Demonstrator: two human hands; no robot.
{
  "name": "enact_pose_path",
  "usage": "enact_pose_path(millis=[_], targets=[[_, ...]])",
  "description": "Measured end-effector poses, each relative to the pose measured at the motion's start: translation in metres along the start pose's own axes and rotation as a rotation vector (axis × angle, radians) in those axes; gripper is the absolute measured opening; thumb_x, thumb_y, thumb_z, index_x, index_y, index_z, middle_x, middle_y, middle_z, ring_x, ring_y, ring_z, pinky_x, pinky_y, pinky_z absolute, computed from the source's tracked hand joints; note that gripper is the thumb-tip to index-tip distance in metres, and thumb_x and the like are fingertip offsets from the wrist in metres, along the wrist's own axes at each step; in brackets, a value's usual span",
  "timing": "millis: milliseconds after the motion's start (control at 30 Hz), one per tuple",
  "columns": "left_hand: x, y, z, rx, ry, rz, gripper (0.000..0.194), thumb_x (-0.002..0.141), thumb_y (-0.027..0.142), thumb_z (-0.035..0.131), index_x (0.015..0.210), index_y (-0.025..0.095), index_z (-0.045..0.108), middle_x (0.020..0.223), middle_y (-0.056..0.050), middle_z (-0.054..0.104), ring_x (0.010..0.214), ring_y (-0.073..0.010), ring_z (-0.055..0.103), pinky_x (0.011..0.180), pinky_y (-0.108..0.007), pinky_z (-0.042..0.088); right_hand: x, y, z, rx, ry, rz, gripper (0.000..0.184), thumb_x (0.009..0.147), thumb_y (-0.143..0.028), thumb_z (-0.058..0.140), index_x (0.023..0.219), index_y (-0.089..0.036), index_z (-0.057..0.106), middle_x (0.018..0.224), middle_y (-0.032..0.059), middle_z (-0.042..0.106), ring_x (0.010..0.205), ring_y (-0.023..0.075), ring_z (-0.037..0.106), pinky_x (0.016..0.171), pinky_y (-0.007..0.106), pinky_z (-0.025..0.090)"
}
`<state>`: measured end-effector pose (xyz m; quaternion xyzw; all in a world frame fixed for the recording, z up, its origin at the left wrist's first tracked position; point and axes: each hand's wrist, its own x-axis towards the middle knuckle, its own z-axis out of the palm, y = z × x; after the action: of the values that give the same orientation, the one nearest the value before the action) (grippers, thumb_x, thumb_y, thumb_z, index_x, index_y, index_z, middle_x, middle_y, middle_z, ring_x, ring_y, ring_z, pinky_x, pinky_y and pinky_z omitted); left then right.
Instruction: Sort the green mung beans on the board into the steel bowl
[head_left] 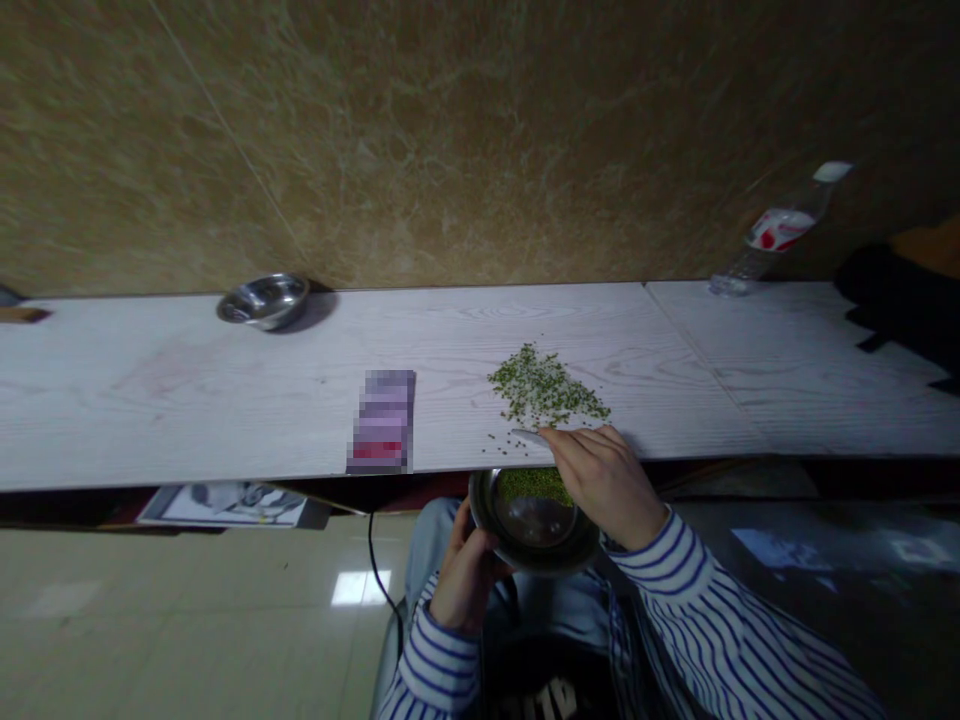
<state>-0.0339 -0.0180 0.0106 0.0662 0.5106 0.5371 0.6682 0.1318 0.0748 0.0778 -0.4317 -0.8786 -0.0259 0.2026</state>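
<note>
My left hand (470,575) grips the left rim of a round metal bowl (536,530), held tilted just below the table's front edge. Small green grains that look like mung beans (532,487) lie in the bowl's upper side. My right hand (604,480) is above the bowl's right side at the table edge, fingers closed on a thin whitish piece (529,436) whose kind I cannot make out. Its tip rests at or just over the tabletop, beside a few stray grains. Beyond it, a loose patch of green grains (544,385) is spread on the table.
On the whitish wooden table (187,400) stand an empty metal bowl (264,302) at the back left and a capped plastic bottle (780,230) at the back right. A phone (381,420) with a blurred screen lies left of the grains. Dark cloth (900,290) sits far right.
</note>
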Motion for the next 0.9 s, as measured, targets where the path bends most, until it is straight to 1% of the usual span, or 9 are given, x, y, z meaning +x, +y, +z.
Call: enact_pose_path(millis=[167, 367, 500, 667, 800, 900], targets=[[0.001, 0.003, -0.006, -0.002, -0.004, 0.005, 0.063, 0.063, 0.017, 0.062, 0.124, 0.022, 0.050, 0.099, -0.006, 0.063, 0.078, -0.0179, 0.058, 0.064, -0.033, 0.051, 0.010, -0.005, 0.004, -0.013, -0.005, 0.009, 0.024, 0.093, -0.013, 0.047, 0.112, -0.014, 0.061, 0.087, 0.0056, 0.072, 0.080, 0.0192, 0.063, 0.074, 0.034, 0.035], [0.004, 0.005, -0.014, 0.008, -0.005, 0.016, 0.060, 0.065, 0.017, 0.060, 0.124, 0.024, 0.050, 0.103, -0.006, 0.062, 0.080, -0.0190, 0.058, 0.063, -0.033, 0.052, 0.010, -0.010, 0.004, 0.037, 0.001, -0.043, 0.024, 0.092, -0.011, 0.048, 0.111, -0.015, 0.062, 0.090, 0.0051, 0.073, 0.080, 0.0184, 0.063, 0.075, 0.034, 0.035], [0.004, 0.007, -0.020, 0.002, -0.011, 0.020, 0.061, 0.066, 0.019, 0.060, 0.126, 0.025, 0.049, 0.102, -0.005, 0.062, 0.080, -0.0200, 0.058, 0.062, -0.034, 0.052, 0.015, -0.010, 0.007, 0.047, 0.002, -0.036, 0.025, 0.092, -0.010, 0.047, 0.111, -0.015, 0.062, 0.091, 0.0056, 0.073, 0.082, 0.0184, 0.064, 0.076, 0.034, 0.036], [0.003, 0.010, -0.024, -0.022, 0.039, 0.034, 0.068, 0.062, 0.018, 0.061, 0.128, 0.027, 0.049, 0.099, -0.003, 0.064, 0.083, -0.0203, 0.060, 0.063, -0.031, 0.051, 0.025, -0.016, 0.011, 0.043, -0.007, -0.057, 0.025, 0.091, -0.009, 0.048, 0.110, -0.016, 0.063, 0.091, 0.0061, 0.073, 0.083, 0.0188, 0.064, 0.075, 0.034, 0.037], [0.001, 0.013, -0.027, -0.018, 0.069, 0.037, 0.068, 0.059, 0.019, 0.062, 0.125, 0.027, 0.051, 0.098, -0.003, 0.064, 0.082, -0.0208, 0.060, 0.063, -0.031, 0.051, 0.021, -0.021, 0.009, 0.100, -0.029, -0.087, 0.027, 0.090, -0.008, 0.049, 0.110, -0.017, 0.063, 0.097, 0.0059, 0.073, 0.088, 0.0183, 0.064, 0.078, 0.034, 0.038], [0.000, 0.015, -0.028, -0.026, 0.069, 0.045, 0.066, 0.058, 0.019, 0.061, 0.123, 0.026, 0.053, 0.099, -0.003, 0.064, 0.085, -0.0217, 0.059, 0.063, -0.032, 0.051, 0.013, -0.022, 0.004, 0.129, -0.045, -0.110, 0.026, 0.090, -0.008, 0.049, 0.109, -0.018, 0.063, 0.098, 0.0057, 0.073, 0.089, 0.0178, 0.063, 0.079, 0.034, 0.038]])
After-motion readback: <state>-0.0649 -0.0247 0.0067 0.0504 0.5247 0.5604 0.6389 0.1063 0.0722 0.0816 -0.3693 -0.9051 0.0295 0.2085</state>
